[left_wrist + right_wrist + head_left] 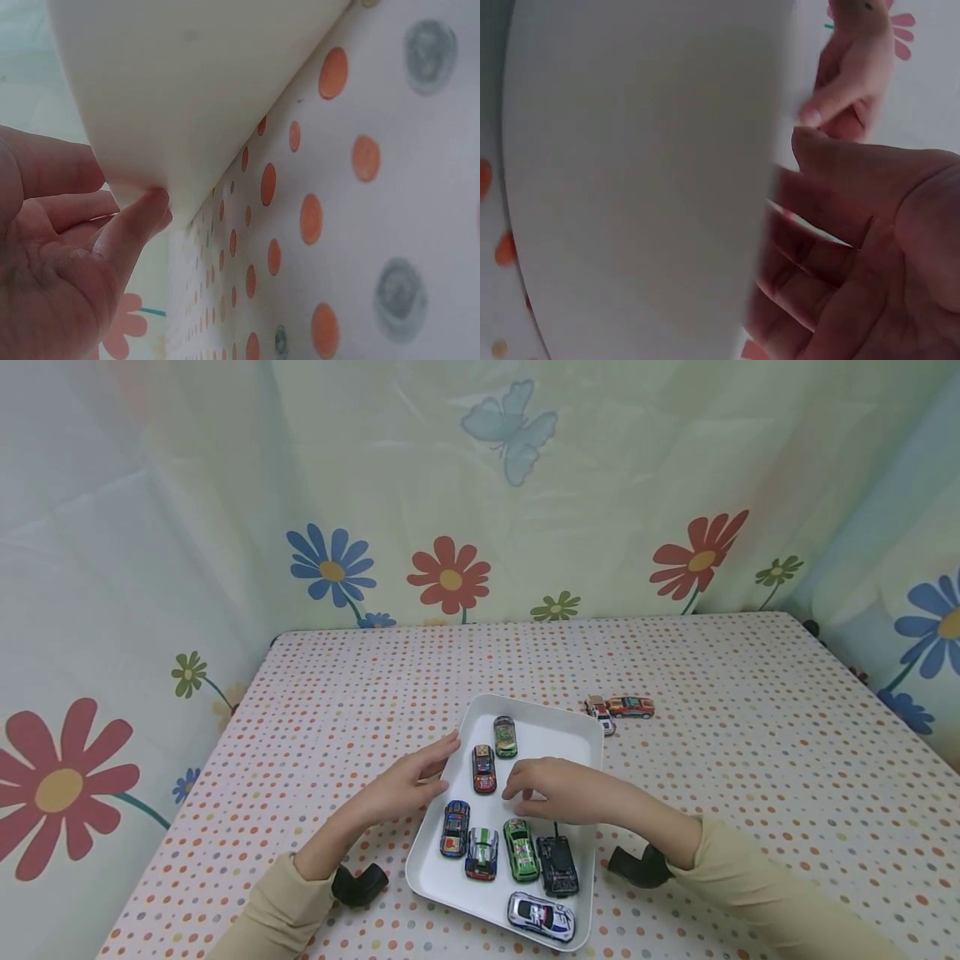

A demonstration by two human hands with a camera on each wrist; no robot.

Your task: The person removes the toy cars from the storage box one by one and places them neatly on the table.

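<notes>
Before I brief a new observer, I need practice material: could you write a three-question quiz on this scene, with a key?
1. How many toy vehicles show in the white tray?
2. True or false: the right hand grips the white car at the tray's near end.
3. In the head view, where do the two toy cars outside the tray lie: (a) by its far right corner, or (b) by its near left corner?

Key: 1. Seven. 2. False; that hand is over the tray, away from that car. 3. a.

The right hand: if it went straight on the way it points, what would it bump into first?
Probably the red-and-tan toy car in the white tray, just ahead of the right hand; depth is unclear, so the hand might pass above it.
</notes>
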